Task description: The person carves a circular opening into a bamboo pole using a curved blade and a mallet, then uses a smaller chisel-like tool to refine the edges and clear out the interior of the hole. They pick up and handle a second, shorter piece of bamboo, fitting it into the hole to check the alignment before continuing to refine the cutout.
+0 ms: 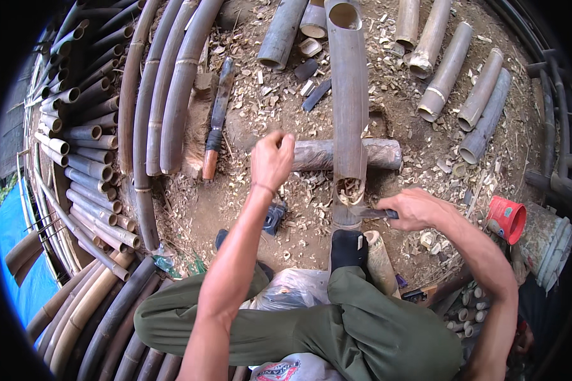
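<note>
A long grey bamboo tube point(346, 101) points away from me, resting across a short thick log point(378, 154). Close to its near end is a cut opening with pale shavings point(349, 188) in it. My right hand point(413, 209) grips the dark handle of a knife-like tool point(382, 214), its blade lying at the bamboo just below that opening. To the left of the tube, my left hand point(272, 159) is held with curled fingers near the log's left end; its palm is hidden. My dark-covered foot point(349, 249) is against the tube's near end.
Bamboo poles point(187, 82) and a stack of cut tubes point(89, 168) line the left. A long tool with a wrapped handle point(217, 124) lies on the chip-strewn ground. Several short tubes point(448, 73) lie far right. A red bucket point(506, 219) and grey bucket point(546, 247) stand right.
</note>
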